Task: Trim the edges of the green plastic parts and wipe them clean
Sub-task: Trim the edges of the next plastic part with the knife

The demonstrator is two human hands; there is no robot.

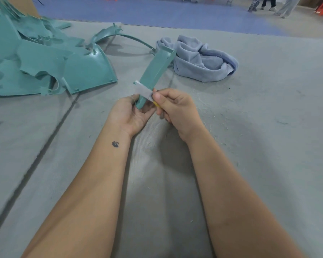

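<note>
The left hand (131,114) grips the lower end of a green part (155,71), raised over the grey mat (268,127). The right hand (177,110) pinches a blade (143,90) against its edge. Green pile (45,62) left, cloth (199,58) just behind; open mat right.

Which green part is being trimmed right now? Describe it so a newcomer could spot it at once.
Start at the heap of green plastic parts at the left of the grey mat, then look right toward the crumpled blue-grey cloth. Between them, the long narrow green channel piece is the only part lifted off the mat, gripped by the left hand.
</note>
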